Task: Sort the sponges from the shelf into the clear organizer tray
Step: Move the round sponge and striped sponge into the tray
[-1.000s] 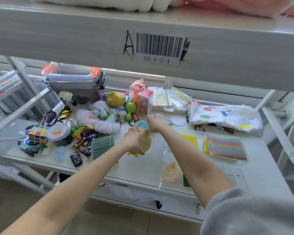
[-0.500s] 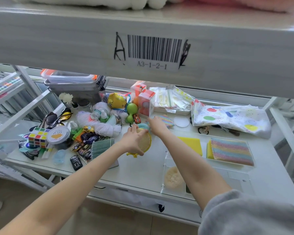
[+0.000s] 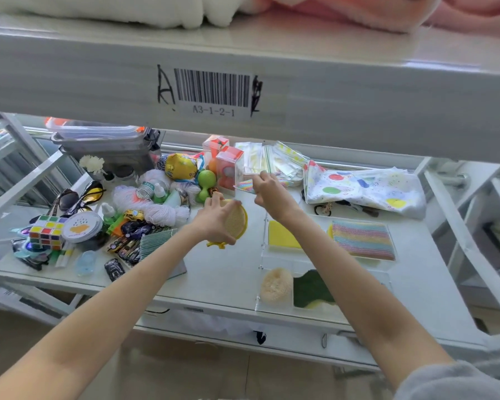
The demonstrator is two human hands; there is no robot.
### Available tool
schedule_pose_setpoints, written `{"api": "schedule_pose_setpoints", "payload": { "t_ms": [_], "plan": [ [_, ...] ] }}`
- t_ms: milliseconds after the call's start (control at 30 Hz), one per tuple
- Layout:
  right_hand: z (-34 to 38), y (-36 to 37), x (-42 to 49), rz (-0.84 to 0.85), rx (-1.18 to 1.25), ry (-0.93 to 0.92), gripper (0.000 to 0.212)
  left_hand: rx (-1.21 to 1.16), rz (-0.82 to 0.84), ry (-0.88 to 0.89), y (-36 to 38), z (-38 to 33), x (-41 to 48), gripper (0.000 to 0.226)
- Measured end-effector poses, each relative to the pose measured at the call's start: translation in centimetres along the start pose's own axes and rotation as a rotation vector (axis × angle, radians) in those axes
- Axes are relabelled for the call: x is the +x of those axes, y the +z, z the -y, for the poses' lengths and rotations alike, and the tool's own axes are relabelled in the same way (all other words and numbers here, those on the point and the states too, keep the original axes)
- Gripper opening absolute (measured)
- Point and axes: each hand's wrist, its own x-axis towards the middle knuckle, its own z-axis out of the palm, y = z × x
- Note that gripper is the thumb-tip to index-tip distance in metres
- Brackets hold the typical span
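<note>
My left hand (image 3: 217, 223) grips a round yellow mesh sponge (image 3: 238, 223) just above the shelf, left of the clear organizer tray (image 3: 324, 262). My right hand (image 3: 269, 192) reaches farther back and pinches a small rainbow-striped sponge (image 3: 244, 186) beside a red box. The tray holds a yellow sponge (image 3: 282, 235), a large rainbow-striped sponge (image 3: 362, 239), a beige loofah (image 3: 276, 285) and a dark green scouring pad (image 3: 312, 288). A green striped sponge (image 3: 153, 243) lies on the shelf left of my left forearm.
Clutter fills the shelf's left half: a puzzle cube (image 3: 45, 233), toy cars (image 3: 127, 243), white yarn (image 3: 156, 210), stacked plastic bins (image 3: 104, 145). Zip bags (image 3: 274, 163) and a spotted cloth (image 3: 364, 189) lie at the back right. The upper shelf beam (image 3: 358, 90) hangs overhead.
My right hand has slid farther back along the shelf onto the small striped sponge. My left hand keeps the yellow sponge and has barely moved.
</note>
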Motion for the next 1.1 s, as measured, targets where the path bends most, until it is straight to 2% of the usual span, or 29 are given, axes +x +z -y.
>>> {"api": "schedule_pose_setpoints", "payload": {
  "t_ms": [333, 433, 500, 633, 867, 1100],
  "plan": [
    [-4.2, -4.2, -10.2, -0.141, -0.042, 0.142, 0.026, -0.001, -0.045, 0.098, -1.4, -6.4, -1.4, 0.096],
    [-4.9, -4.3, -12.7, -0.174, -0.144, 0.217, 0.027, -0.006, -0.039, 0.139, -1.0, -8.3, -2.2, 0.096],
    [-5.3, -4.1, -13.9, -0.134, -0.216, 0.237, 0.027, -0.003, -0.030, 0.166, -0.6, -9.4, -2.8, 0.097],
    [-5.6, -3.6, -14.8, -0.046, -0.196, 0.284, 0.030, 0.011, -0.002, 0.195, 0.5, -11.2, -3.6, 0.098],
    [-5.9, -3.4, -15.0, -0.006, -0.176, 0.296, 0.025, 0.014, 0.038, 0.263, 2.0, -13.9, -4.8, 0.100],
    [-8.3, -6.0, -15.8, 0.004, -0.125, 0.312, 0.019, -0.099, 0.111, 0.346, 2.9, -17.5, -5.4, 0.101]
  ]
}}
